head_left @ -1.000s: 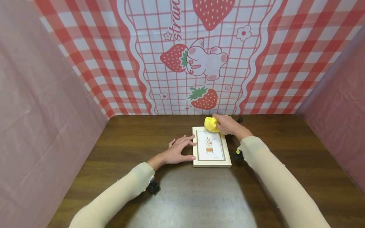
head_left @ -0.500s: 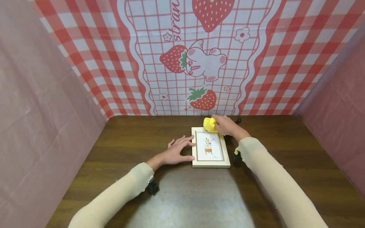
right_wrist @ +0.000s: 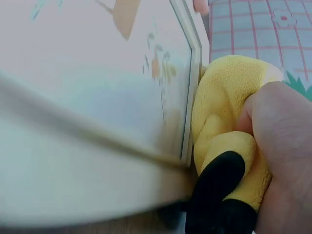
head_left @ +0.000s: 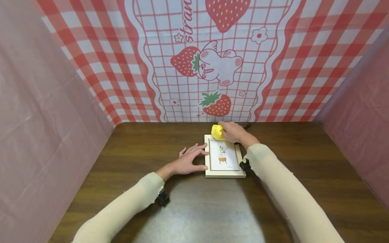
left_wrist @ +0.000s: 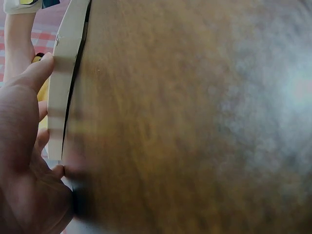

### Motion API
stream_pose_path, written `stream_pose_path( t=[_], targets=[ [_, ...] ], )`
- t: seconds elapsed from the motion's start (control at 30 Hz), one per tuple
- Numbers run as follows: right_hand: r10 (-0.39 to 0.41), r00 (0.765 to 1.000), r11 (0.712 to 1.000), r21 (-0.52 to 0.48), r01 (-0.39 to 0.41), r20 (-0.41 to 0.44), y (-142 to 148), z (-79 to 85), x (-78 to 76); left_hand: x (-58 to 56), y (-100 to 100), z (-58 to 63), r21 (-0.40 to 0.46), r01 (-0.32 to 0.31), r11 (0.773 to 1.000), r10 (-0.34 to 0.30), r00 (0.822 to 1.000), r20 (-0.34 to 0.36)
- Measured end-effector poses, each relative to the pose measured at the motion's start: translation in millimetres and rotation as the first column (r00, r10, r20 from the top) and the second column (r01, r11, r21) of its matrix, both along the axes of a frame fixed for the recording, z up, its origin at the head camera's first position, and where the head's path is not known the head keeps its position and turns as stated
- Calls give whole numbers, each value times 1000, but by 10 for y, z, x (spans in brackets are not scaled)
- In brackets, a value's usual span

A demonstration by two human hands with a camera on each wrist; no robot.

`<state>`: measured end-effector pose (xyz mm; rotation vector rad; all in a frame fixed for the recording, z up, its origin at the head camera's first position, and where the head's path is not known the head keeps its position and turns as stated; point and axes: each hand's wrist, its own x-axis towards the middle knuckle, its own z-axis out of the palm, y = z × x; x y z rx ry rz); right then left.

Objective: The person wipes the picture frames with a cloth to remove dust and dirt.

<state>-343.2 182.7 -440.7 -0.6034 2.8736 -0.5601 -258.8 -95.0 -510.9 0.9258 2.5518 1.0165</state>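
A cream picture frame (head_left: 225, 174) lies flat on the table, holding a print of a potted plant (head_left: 223, 157). My left hand (head_left: 188, 162) rests beside its left edge, fingers spread, with thumb and fingertips touching the rim. In the left wrist view, that hand (left_wrist: 19, 141) lies along the frame's pale side (left_wrist: 63, 83). Bunched in my right hand (head_left: 234, 131) is a fuzzy yellow cloth (head_left: 216, 132), placed on the frame's far edge. The right wrist view shows the cloth (right_wrist: 226, 87) with black end pieces (right_wrist: 217, 178), gripped by curled fingers that are partly hidden.
Brown wood-grain table (head_left: 146, 141) surrounds the frame. A red-checked strawberry cloth (head_left: 217, 67) hangs at the back, with pink drapes (head_left: 45, 111) at both sides. A small black object (head_left: 248, 126) shows behind the right hand. Black cameras (head_left: 163, 198) sit under the wrists.
My right hand has slid the yellow cloth leftward along the frame's far edge. The left hand and the frame stay in place.
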Motion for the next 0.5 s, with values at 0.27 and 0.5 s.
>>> stream_pose_path(
  t=[0.27,0.5],
  targets=[
    [51,998,997,61,-50,-22,-224,29,-3,0,9,2,-4,-7,1000,7,1000,-3],
    [40,999,996,85,-37,-29,-245,9,6,-6,1,-16,8,-7,1000,7,1000,-13]
  ],
)
